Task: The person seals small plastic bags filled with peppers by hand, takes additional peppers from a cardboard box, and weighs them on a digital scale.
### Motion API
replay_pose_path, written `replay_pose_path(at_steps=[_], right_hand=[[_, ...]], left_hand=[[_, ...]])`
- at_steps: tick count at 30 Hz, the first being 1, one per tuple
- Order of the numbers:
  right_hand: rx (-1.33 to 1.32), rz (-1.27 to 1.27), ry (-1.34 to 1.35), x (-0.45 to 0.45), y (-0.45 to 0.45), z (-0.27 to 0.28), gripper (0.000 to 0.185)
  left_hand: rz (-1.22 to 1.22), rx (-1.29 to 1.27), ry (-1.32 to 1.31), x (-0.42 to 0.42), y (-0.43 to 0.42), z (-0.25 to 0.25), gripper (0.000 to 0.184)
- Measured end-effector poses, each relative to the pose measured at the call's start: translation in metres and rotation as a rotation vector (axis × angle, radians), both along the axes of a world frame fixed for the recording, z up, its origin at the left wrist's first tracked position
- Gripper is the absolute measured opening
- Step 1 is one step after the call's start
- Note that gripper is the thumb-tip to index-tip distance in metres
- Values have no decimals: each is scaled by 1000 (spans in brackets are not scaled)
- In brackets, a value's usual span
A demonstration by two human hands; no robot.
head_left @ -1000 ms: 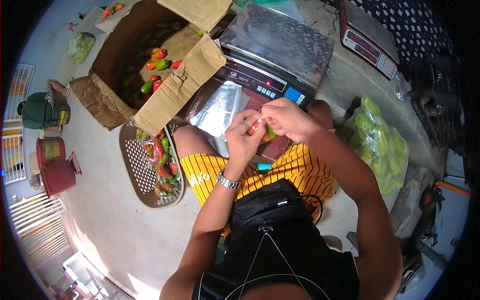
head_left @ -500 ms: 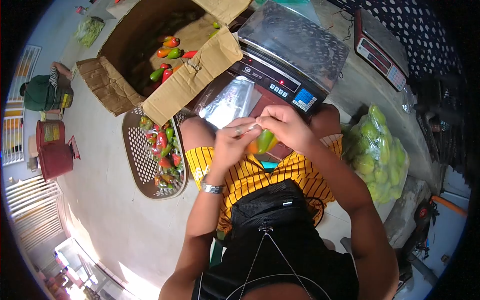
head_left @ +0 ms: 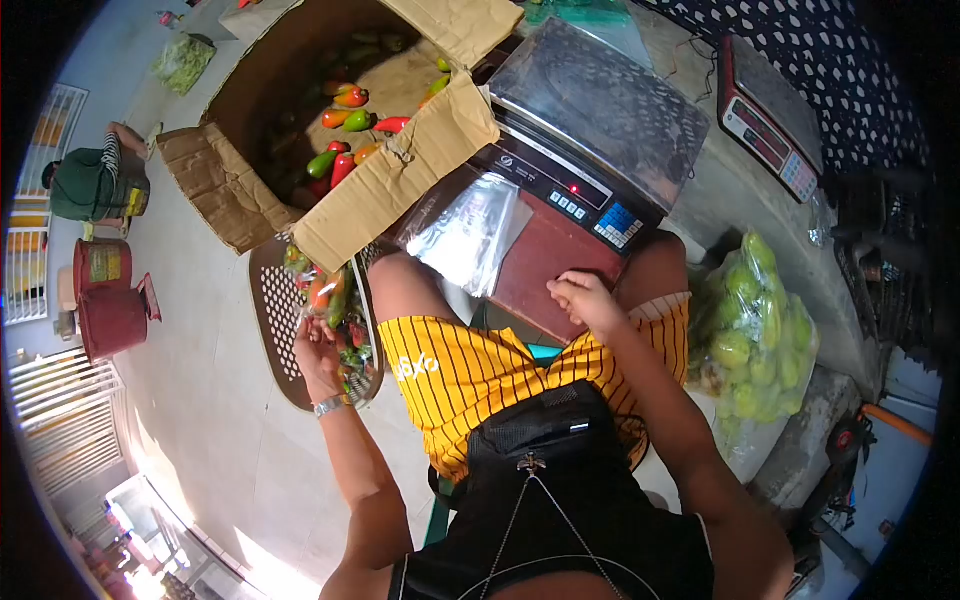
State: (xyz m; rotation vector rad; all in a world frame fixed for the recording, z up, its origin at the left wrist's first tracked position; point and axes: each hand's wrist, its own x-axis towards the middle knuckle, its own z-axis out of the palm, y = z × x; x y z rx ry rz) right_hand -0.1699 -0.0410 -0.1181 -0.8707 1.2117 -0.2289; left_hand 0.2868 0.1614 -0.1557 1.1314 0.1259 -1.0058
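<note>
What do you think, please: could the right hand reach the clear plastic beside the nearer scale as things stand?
Probably yes: the right hand is over the reddish surface, and nothing visible stands between it and the clear plastic.

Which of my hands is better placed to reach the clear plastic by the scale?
Probably your right hand: it is nearer the clear plastic and appears empty. Your left hand is over at the basket, busy with bagged peppers.

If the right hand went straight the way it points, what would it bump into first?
The right hand would probably meet the clear plastic bags first, though its height is unclear and it might pass over them.
</note>
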Motion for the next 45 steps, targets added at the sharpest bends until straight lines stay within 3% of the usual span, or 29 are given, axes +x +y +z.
replay_pose_path(at_steps=[2,4,8,9,11,12,13,15,16,18,23,27,29,31,33,34,36,37,38,40,41,42,43,45], right_hand=[[31,19,27,0,5,-8,24],[-5,47,58,1,9,-16,24],[-269,171,180,4,13,-41,26],[-346,210,208,4,13,-44,26],[-304,207,252,9,11,-36,27],[-287,204,275,12,8,-31,27],[-274,204,272,14,6,-28,27],[-247,201,268,15,4,-24,28],[-244,189,258,15,4,-26,28],[-236,165,238,13,5,-29,28],[-245,192,234,15,3,-24,26],[-279,172,245,16,4,-23,26],[-288,108,212,17,5,-23,26],[-319,-6,114,20,6,-21,26],[-360,-168,-49,27,8,-21,27],[-268,-252,-118,33,9,-4,33],[-82,-423,-254,46,5,47,48],[-33,-369,-257,41,0,44,65],[-38,-399,-202,40,-2,30,57],[-44,-452,-167,34,-1,-3,43],[-47,-471,-187,24,-2,-17,36],[-44,-488,-205,19,-1,-19,30],[-158,-584,-139,17,0,-23,13],[-99,-605,-63,5,4,-9,13]], left_hand=[[74,1,23,1,-1,-12,21],[74,-9,-44,-24,-26,19,21],[-269,88,-526,-75,-80,98,21],[-377,119,-544,-95,-92,111,16],[-749,151,-725,-120,-119,112,16],[-944,218,-893,-125,-133,93,18],[-945,307,-1304,-140,-147,83,21],[-886,684,-1785,-162,-168,73,21],[-876,753,-1814,-160,-177,51,22],[-855,890,-1868,-161,-190,10,25],[-619,766,-1958,-169,-189,-13,23],[-516,496,-1836,-180,-186,22,19],[-397,219,-1415,-196,-189,38,23],[-393,69,-1534,-207,-188,47,20],[-461,-42,-1590,-230,-176,68,17],[-646,-67,-1511,-239,-169,65,17],[-899,-221,-1457,-260,-156,58,18],[-970,-353,-1490,-268,-152,55,19],[-1168,-415,-1427,-270,-151,52,22],[-1184,-456,-1232,-276,-142,63,24],[-1188,-475,-1135,-278,-141,68,25],[-1006,-540,-1225,-279,-144,70,28],[-945,-422,-1135,-276,-142,67,25],[-868,35,-1261,-264,-153,62,29]])
